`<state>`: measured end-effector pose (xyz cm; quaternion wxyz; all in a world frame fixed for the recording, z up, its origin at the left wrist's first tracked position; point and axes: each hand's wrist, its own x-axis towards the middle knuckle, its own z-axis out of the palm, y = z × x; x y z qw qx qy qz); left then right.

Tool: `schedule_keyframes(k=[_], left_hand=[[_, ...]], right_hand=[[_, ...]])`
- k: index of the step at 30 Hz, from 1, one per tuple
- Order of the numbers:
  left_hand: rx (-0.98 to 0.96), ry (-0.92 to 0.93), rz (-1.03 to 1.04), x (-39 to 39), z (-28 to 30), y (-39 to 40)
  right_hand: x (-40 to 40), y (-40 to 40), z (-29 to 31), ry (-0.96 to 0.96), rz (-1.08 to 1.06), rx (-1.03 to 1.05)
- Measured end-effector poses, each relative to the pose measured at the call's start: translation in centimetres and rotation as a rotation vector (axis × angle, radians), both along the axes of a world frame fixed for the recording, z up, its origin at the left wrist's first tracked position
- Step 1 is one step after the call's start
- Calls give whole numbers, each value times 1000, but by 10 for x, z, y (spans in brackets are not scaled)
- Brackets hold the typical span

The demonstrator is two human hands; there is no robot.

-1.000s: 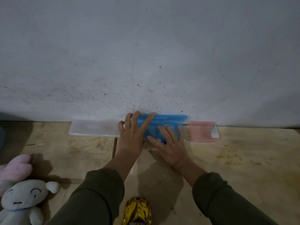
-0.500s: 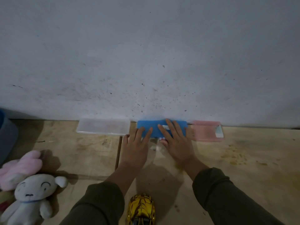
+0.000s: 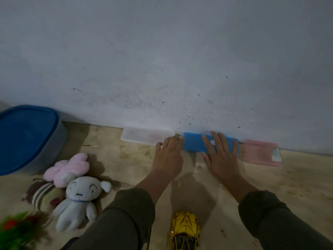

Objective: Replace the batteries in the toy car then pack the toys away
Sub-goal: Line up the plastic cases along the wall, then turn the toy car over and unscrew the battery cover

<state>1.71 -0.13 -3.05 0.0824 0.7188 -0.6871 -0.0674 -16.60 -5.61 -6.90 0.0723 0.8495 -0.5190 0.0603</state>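
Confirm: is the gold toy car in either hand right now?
No. The gold toy car sits on the floor between the sleeves, apart from the left hand and right hand.

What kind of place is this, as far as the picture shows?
Probably a room in a home, with the person working low on the floor against a wall. The scuffed white wall, the stained bare floor, and soft toys such as the white plush doll suggest a lived-in domestic space.
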Motion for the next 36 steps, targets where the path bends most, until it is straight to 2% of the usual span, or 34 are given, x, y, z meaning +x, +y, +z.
schedule_keyframes(k=[6,12,15,18,26,29,33,36], left_hand=[[54,-24,198,100,-9,10],[46,-14,128,150,-13,1],[40,9,114,155,-15,-1],[-53,63,108,161,-20,-2],[18,49,85,164,-22,-5],[35,59,60,167,-25,-5],[-67,97,71,169,-30,-5],[-12,92,53,168,-26,-7]], right_hand=[[99,12,21,-16,270,-47],[178,26,2,143,180,92],[185,20,7,205,176,40],[185,15,8,227,213,7],[185,11,23,209,323,-78],[191,12,23,268,288,-58],[190,6,19,360,298,-17],[190,0,29,408,327,1]])
